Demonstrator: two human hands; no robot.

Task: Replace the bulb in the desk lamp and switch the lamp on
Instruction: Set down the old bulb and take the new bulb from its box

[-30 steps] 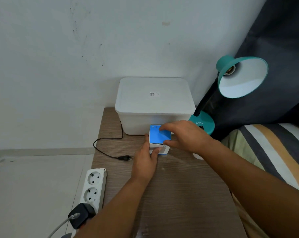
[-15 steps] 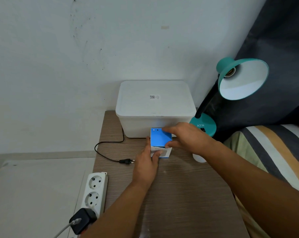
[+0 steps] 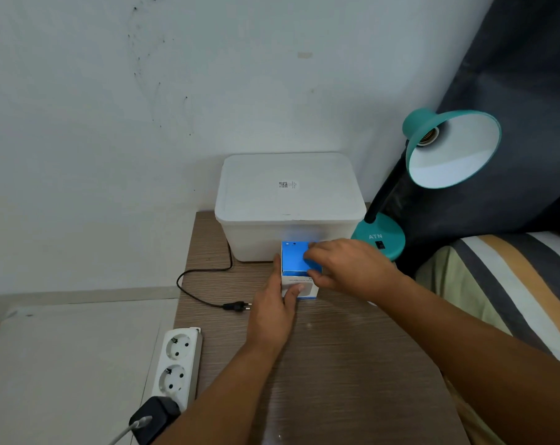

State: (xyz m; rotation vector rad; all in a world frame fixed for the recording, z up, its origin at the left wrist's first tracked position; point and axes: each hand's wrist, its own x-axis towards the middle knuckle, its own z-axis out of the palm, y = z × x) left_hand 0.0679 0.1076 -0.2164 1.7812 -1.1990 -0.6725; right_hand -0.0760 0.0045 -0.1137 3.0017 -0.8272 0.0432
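Note:
A small blue and white bulb box (image 3: 296, 261) stands on the wooden table (image 3: 336, 364) in front of a white storage box. My left hand (image 3: 273, 311) grips its left and front sides. My right hand (image 3: 346, 266) rests on its top right, fingers pinching the blue top flap. The teal desk lamp (image 3: 448, 149) stands at the table's far right corner, its shade tilted toward me and its socket (image 3: 429, 137) holding no bulb. The lamp's black plug (image 3: 238, 306) lies loose on the table, left of the box.
A white lidded storage box (image 3: 288, 203) sits against the wall. A white power strip (image 3: 177, 367) with a black adapter (image 3: 155, 419) plugged in lies left of the table. A striped bed cover (image 3: 513, 293) is at right, a dark curtain behind the lamp.
Both hands have stayed on the bulb box. My right fingers have shifted on the top flap, and the view has tilted slightly.

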